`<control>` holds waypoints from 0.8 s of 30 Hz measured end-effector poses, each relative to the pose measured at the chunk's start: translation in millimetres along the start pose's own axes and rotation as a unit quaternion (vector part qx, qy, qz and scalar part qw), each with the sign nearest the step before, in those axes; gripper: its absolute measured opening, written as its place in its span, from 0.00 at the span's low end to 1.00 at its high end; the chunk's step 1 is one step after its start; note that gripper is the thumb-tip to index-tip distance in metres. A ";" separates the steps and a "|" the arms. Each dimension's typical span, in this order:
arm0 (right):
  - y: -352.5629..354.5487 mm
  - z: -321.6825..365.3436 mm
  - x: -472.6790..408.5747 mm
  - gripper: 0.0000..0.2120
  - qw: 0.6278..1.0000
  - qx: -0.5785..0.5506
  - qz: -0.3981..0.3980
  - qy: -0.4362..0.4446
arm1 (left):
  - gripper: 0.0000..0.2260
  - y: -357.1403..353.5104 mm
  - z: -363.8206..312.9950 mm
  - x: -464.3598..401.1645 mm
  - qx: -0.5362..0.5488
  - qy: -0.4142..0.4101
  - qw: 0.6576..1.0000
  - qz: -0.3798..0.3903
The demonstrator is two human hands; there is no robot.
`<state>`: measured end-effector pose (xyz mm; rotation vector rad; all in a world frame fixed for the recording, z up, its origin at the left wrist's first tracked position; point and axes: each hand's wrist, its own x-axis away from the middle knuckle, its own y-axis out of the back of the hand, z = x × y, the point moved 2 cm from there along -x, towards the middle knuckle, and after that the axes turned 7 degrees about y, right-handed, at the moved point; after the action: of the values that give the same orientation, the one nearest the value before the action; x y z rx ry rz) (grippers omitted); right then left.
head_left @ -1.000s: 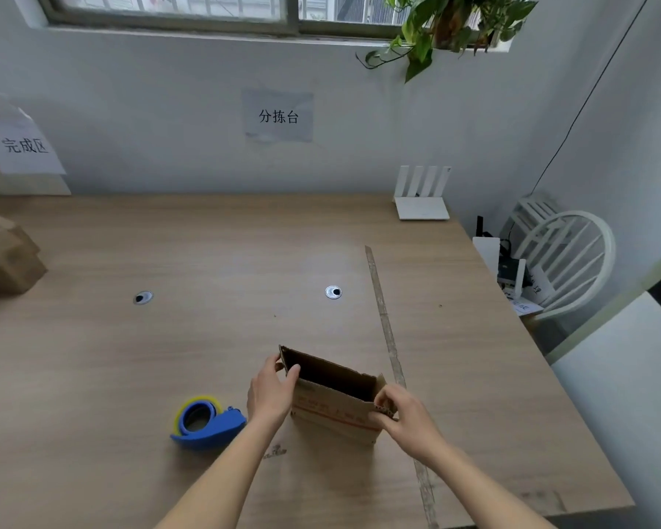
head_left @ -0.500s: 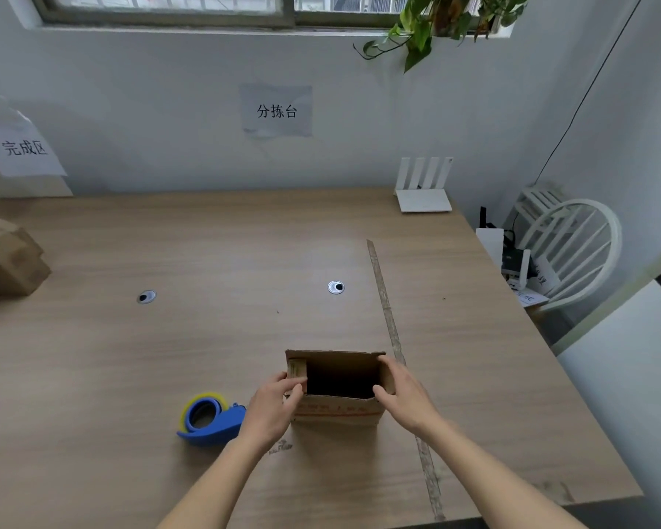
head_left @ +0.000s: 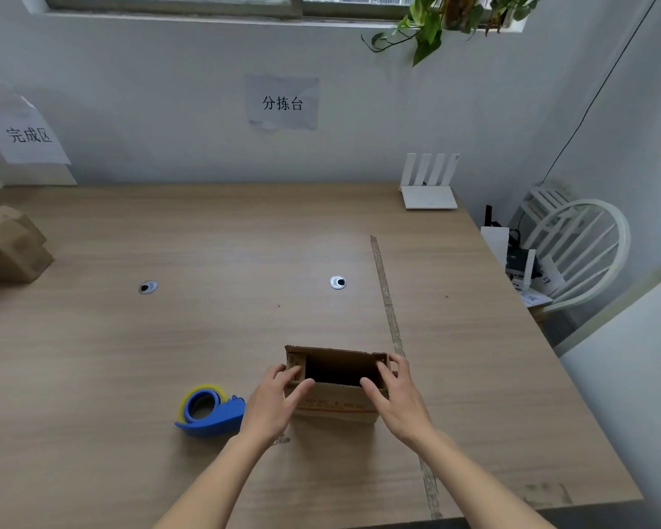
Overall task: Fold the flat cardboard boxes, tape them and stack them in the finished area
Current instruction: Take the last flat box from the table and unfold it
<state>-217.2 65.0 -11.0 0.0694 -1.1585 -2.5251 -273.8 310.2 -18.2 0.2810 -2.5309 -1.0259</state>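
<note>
A small brown cardboard box [head_left: 336,404] with red print stands upright on the wooden table [head_left: 207,337], squared up, its top open and dark inside. My left hand [head_left: 275,402] holds its left end, fingers on the side flap and thumb on the near wall. My right hand [head_left: 395,400] holds the right end the same way. A blue tape dispenser [head_left: 208,410] with a yellow roll lies just left of my left hand. Folded brown boxes [head_left: 10,248] sit at the table's far left, below a wall sign.
A strip of tape [head_left: 388,299] runs along the table right of the box. Two round cable holes [head_left: 337,282] sit mid-table. A white router [head_left: 430,192] stands at the back right. A white chair [head_left: 580,253] with devices is beyond the right edge.
The box has gone from a skewed, tilted shape to a squared upright one facing me. Both hands shifted to its two ends. The view has tilted slightly.
</note>
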 end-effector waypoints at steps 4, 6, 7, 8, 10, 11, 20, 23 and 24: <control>3.5 2.0 -5.1 0.30 0.998 0.053 -0.027 0.006 | 0.28 2.7 1.1 0.5 -0.030 -0.011 0.999 -0.001; 4.6 3.5 -6.6 0.29 0.997 0.072 -0.033 0.014 | 0.28 2.7 0.9 1.0 -0.037 -0.014 0.999 -0.002; 4.7 3.2 -7.1 0.29 0.996 0.074 -0.035 0.017 | 0.28 2.5 0.3 1.2 -0.035 -0.013 0.999 -0.002; 4.5 2.5 -7.9 0.29 0.996 0.073 -0.039 0.023 | 0.28 2.0 -0.7 1.0 -0.032 -0.011 0.999 -0.002; 4.3 1.7 -10.0 0.29 0.996 0.068 -0.037 0.040 | 0.28 1.5 -2.3 1.1 -0.029 -0.006 1.000 -0.003; 4.2 2.1 -11.5 0.30 0.996 0.067 -0.029 0.048 | 0.28 1.5 -2.8 1.3 -0.030 -0.005 1.000 -0.003; 8.6 -1.3 -16.4 0.33 0.998 -0.008 0.012 0.062 | 0.26 -1.4 -2.6 0.0 -0.007 0.009 0.999 -0.034; 9.8 -10.8 -20.6 0.30 0.997 -0.025 -0.048 0.054 | 0.25 -1.3 -4.5 -2.5 -0.013 0.013 0.997 -0.081; 9.3 -12.6 -22.8 0.30 0.997 -0.024 -0.065 0.040 | 0.27 -2.3 -4.1 -3.5 -0.013 0.017 0.995 -0.093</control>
<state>-190.7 58.1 -14.8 0.2389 -1.0948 -2.6344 -268.8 307.2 -18.2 0.5304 -2.4953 -1.1119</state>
